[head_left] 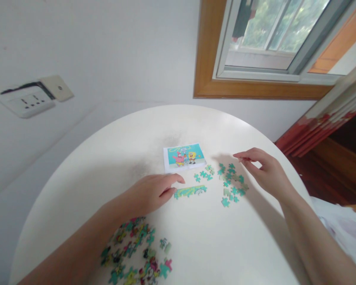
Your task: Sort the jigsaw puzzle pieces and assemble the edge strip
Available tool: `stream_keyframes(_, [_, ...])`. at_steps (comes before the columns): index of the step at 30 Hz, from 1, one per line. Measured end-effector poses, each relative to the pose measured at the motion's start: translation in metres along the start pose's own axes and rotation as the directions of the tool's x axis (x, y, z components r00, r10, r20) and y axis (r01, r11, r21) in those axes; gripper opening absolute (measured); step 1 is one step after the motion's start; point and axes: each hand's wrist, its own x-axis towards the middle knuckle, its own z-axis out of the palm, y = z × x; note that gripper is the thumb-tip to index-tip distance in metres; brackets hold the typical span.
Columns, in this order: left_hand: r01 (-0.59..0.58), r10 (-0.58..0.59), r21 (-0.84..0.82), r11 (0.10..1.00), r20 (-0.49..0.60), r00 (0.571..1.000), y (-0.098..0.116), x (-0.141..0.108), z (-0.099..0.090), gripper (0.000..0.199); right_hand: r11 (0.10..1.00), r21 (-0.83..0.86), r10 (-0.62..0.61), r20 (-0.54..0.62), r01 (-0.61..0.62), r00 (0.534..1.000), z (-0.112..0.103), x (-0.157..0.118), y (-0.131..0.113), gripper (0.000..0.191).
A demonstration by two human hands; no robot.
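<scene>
A joined strip of jigsaw puzzle pieces (190,191), green-yellow with a white curved shape at its right end, lies on the white round table. My left hand (154,192) rests at the strip's left end, thumb touching it, forefinger stretched out and apart from the thumb. Over the table to the right, my right hand (259,166) hovers with thumb and fingertips pinched together; whatever may be between them is too small to make out. Below it lie loose teal puzzle pieces (230,180). A few more pieces (207,173) sit between that group and the strip.
Behind the strip lies a reference picture card (185,157) with cartoon figures. Many-coloured loose pieces (136,249) are heaped at the near left, partly under my left forearm. The table (201,237) stands against a wall with a socket (29,101); a window (264,39) is at right.
</scene>
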Motion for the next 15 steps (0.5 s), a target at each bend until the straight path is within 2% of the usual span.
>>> stream_keyframes(15, [0.01, -0.01, -0.016, 1.0, 0.008, 1.0, 0.0035, -0.0011, -0.0027, 0.036, 1.0, -0.002, -0.019, 0.001, 0.019, 1.0, 0.0004, 0.0001, -0.0015, 0.019])
